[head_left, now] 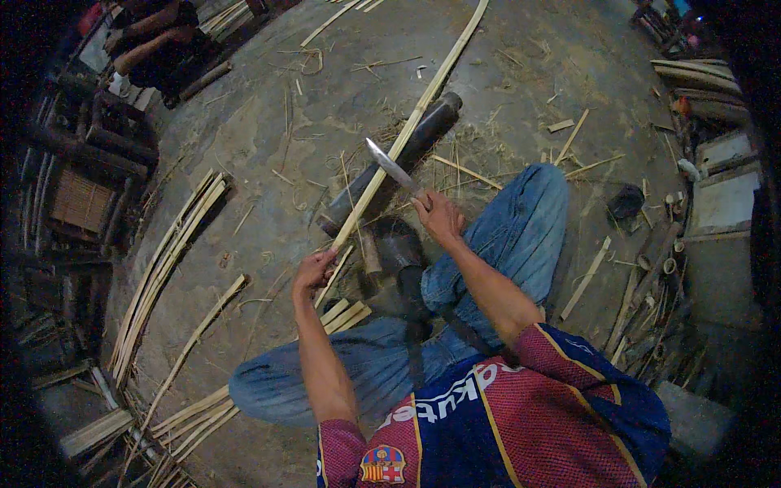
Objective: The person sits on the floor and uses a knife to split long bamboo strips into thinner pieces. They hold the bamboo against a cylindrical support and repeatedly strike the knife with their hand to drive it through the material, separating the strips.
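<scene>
The long, flat, pale yellow strip, like bamboo (413, 119), lies across a dark, round pole (435, 128) on the grey, dusty floor (252, 106). The pole seems to prop the strip up. The left hand (312, 272) is closed tight on its near end, maybe to keep it still. The right hand (440, 218) grips a shiny metal knife (392, 166), its blade over the strip; I can't tell if they touch. The legs in blue jeans (521, 236) are bent, leaving room for the pole. More thin, pale strips (163, 264) lie on the left.
</scene>
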### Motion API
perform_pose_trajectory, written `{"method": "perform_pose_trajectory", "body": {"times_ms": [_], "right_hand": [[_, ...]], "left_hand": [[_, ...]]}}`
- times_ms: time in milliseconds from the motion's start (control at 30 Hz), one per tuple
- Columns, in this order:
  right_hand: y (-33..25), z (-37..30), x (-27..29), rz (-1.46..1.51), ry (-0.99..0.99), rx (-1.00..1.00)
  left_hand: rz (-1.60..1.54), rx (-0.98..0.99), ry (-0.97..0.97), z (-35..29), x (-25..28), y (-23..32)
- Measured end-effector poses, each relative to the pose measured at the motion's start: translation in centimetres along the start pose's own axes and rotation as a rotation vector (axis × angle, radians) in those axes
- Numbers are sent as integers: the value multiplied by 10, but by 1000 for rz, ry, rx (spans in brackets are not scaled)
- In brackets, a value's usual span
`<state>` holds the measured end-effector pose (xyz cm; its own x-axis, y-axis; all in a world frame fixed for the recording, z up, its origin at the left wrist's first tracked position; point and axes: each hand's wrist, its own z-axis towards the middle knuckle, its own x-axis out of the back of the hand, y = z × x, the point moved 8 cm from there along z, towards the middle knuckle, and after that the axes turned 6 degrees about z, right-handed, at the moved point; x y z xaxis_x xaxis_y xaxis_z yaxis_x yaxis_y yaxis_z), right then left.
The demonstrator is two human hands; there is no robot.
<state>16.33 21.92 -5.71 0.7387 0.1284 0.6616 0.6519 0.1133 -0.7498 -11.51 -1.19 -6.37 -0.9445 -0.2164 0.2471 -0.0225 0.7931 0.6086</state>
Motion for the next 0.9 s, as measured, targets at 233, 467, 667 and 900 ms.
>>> {"method": "perform_pose_trajectory", "body": {"times_ms": [233, 467, 667, 900], "right_hand": [[148, 26, -14, 358, 539, -523], [106, 21, -56, 595, 164, -660], [99, 29, -38, 386, 214, -573], [30, 5, -18, -88, 203, -51]], "left_hand": [[472, -378, 569, -35, 26, 90], [554, -327, 617, -47, 56, 144], [628, -263, 533, -3, 41, 92], [574, -229, 545, 24, 52, 70]]}}
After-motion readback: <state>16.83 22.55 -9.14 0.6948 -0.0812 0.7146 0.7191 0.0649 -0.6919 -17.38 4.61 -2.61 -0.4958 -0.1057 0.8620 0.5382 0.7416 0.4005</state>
